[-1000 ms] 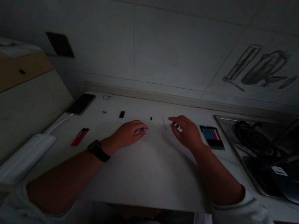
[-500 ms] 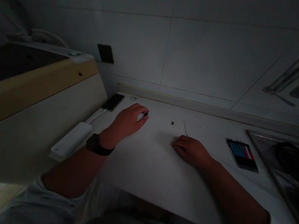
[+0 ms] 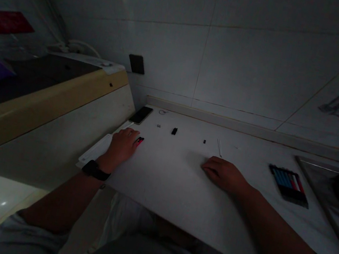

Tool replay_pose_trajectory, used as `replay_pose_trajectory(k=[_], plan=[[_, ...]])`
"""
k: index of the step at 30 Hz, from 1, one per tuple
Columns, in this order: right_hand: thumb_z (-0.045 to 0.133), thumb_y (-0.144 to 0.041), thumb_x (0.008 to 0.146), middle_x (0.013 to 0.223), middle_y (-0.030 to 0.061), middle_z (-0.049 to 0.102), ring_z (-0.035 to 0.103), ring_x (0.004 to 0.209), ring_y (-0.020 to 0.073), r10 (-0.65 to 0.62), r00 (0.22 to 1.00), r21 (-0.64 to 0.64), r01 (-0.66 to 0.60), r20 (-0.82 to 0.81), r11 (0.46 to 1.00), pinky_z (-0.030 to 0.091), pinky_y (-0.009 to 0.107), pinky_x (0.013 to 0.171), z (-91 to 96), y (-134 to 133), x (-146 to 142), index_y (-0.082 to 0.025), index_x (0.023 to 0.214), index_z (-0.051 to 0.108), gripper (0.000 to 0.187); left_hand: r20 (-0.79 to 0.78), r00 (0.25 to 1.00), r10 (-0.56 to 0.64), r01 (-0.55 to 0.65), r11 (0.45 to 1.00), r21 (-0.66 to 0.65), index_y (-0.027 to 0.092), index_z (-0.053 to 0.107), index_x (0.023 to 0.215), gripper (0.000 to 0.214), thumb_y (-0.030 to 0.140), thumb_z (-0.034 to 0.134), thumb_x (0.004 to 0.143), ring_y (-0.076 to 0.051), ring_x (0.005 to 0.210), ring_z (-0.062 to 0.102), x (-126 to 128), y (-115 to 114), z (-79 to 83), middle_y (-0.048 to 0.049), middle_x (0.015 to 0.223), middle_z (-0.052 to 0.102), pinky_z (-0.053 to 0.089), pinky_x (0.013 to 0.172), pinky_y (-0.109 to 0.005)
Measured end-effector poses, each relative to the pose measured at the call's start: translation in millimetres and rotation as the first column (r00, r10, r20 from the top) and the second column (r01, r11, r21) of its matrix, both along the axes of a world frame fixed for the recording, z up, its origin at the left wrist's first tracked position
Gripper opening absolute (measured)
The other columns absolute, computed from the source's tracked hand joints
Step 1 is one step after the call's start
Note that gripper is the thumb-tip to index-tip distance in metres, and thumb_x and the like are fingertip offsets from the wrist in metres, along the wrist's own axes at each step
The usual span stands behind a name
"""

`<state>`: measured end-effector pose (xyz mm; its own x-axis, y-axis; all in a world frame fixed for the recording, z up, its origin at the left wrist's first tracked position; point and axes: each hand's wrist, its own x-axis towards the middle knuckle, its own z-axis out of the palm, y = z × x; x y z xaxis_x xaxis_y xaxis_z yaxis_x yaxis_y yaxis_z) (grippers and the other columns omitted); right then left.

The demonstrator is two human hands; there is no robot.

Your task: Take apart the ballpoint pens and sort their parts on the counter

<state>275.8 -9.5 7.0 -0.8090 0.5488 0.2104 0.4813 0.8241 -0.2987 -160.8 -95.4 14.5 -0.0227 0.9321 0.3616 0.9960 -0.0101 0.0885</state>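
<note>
My left hand (image 3: 122,145), with a dark watch (image 3: 93,169) on the wrist, lies low over the left part of the white table (image 3: 161,173). Its fingers are stretched out and apart. Against its thumb side are short red-and-black sticks (image 3: 140,141), partly covered by the hand. Small black cylinders (image 3: 174,131) lie side by side further in. My right hand (image 3: 219,170) rests on the table with its fingers curled in and nothing visible in them. Just beyond it are a thin white stick-like piece (image 3: 219,147) and a tiny black piece (image 3: 204,141).
A phone (image 3: 141,115) lies at the back left, with a white power strip (image 3: 96,149) near my left wrist. Tiny metallic bits (image 3: 158,125) and a thin ring (image 3: 162,112) lie nearby. At right are a case of coloured pens (image 3: 289,185) and a metal-rimmed sink (image 3: 313,163).
My left hand has drawn back left and toward me, opening; the black cylinders now lie on the table and the red-and-black sticks show. My right hand stays put. The view has shifted left.
</note>
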Motion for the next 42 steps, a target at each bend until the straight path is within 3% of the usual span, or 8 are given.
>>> replay_pose_trajectory(k=[5, 11, 16, 21, 29, 34, 38, 42], plan=[[0.048, -0.03, 0.104, 0.108, 0.0092, 0.074, 0.07, 0.098, 0.023, -0.006, 1.0, 0.005, 0.006, 0.012, 1.0, 0.055, 0.037, 0.087, 1.5, 0, 1, -0.025, 0.113, 0.077, 0.031, 0.021, 0.998, -0.052, 0.051, 0.999, 0.018, 0.023, 0.064, 0.124, 0.037, 0.037, 0.068, 0.089, -0.035, 0.12, 0.057, 6, -2, 1.3, -0.0148, 0.131, 0.061, 0.047, 0.102, -0.052], [0.048, -0.03, 0.105, 0.107, 0.0091, 0.073, 0.07, 0.097, 0.0226, 0.003, 1.0, 0.026, -0.004, 0.019, 1.0, 0.055, 0.035, 0.086, -0.8, 1, 0, -0.024, 0.111, 0.077, 0.03, -0.072, 0.997, -0.009, 0.006, 0.999, -0.04, 0.02, 0.075, 0.087, 0.017, 0.036, 0.07, 0.086, -0.04, 0.124, 0.054, 21, -9, -2.0, -0.0169, 0.136, 0.058, 0.043, 0.103, -0.058], [0.05, -0.032, 0.105, 0.116, 0.0097, 0.073, 0.07, 0.102, 0.0241, -0.05, 0.998, 0.029, 0.051, -0.036, 0.998, 0.056, 0.038, 0.09, -0.7, -3, -4, -0.024, 0.124, 0.072, 0.031, -0.044, 0.984, -0.171, 0.171, 0.985, 0.0, 0.021, 0.074, 0.093, 0.012, 0.028, 0.065, 0.091, -0.031, 0.114, 0.059, 59, -4, 14.7, -0.0113, 0.125, 0.066, 0.044, 0.1, -0.048], [0.06, -0.035, 0.1, 0.126, 0.0112, 0.069, 0.07, 0.093, 0.023, -0.198, 0.955, 0.015, 0.206, -0.221, 0.978, 0.057, 0.039, 0.083, 8.1, -16, -14, -0.025, 0.144, 0.056, 0.046, 0.005, 0.909, -0.417, 0.416, 0.909, 0.037, 0.022, 0.069, 0.098, 0.01, 0.03, 0.062, 0.098, -0.024, 0.095, 0.065, 123, 14, 40.6, -0.0041, 0.095, 0.074, 0.043, 0.097, -0.045], [0.062, -0.026, 0.098, 0.102, 0.0088, 0.069, 0.065, 0.094, 0.0231, -0.226, 0.88, 0.088, 0.287, -0.418, 0.954, 0.054, 0.036, 0.083, 6.9, -9, -14, -0.023, 0.107, 0.068, 0.012, 0.181, 0.736, -0.653, 0.633, 0.758, 0.16, 0.022, 0.07, 0.103, 0.012, 0.02, 0.071, 0.091, -0.024, 0.097, 0.067, 191, 50, 57.3, -0.0046, 0.101, 0.075, 0.045, 0.098, -0.046], [0.062, -0.027, 0.098, 0.098, 0.007, 0.067, 0.064, 0.089, 0.0203, -0.234, 0.843, 0.01, 0.273, -0.484, 0.962, 0.053, 0.032, 0.077, 4.5, -11, -18, -0.022, 0.103, 0.067, 0.008, 0.801, 0.347, -0.489, 0.57, 0.788, 0.234, 0.02, 0.069, 0.106, 0.023, 0.026, 0.076, 0.085, -0.019, 0.094, 0.07, 209, 71, 37.1, -0.0054, 0.101, 0.075, 0.054, 0.09, -0.035], [0.066, -0.035, 0.097, 0.106, 0.0092, 0.07, 0.066, 0.097, 0.0235, -0.267, 0.872, 0.067, 0.321, -0.41, 0.945, 0.054, 0.037, 0.086, 9.8, -4, -9, -0.023, 0.113, 0.067, 0.02, 0.973, -0.049, -0.223, 0.499, 0.839, 0.218, 0.019, 0.067, 0.094, 0.027, 0.038, 0.081, 0.081, -0.018, 0.092, 0.07, 204, 87, 12.4, -0.0052, 0.099, 0.073, 0.055, 0.091, -0.035], [0.061, -0.033, 0.097, 0.111, 0.0118, 0.072, 0.067, 0.101, 0.0261, -0.545, 0.728, 0.092, 0.63, -0.417, 0.771, 0.052, 0.042, 0.094, 15.5, 39, 34, -0.022, 0.124, 0.065, 0.029, 0.974, -0.222, -0.048, 0.403, 0.905, 0.136, 0.018, 0.064, 0.092, 0.041, 0.044, 0.089, 0.071, -0.017, 0.084, 0.07, 183, 107, -6.4, -0.0032, 0.093, 0.071, 0.057, 0.081, -0.033]])
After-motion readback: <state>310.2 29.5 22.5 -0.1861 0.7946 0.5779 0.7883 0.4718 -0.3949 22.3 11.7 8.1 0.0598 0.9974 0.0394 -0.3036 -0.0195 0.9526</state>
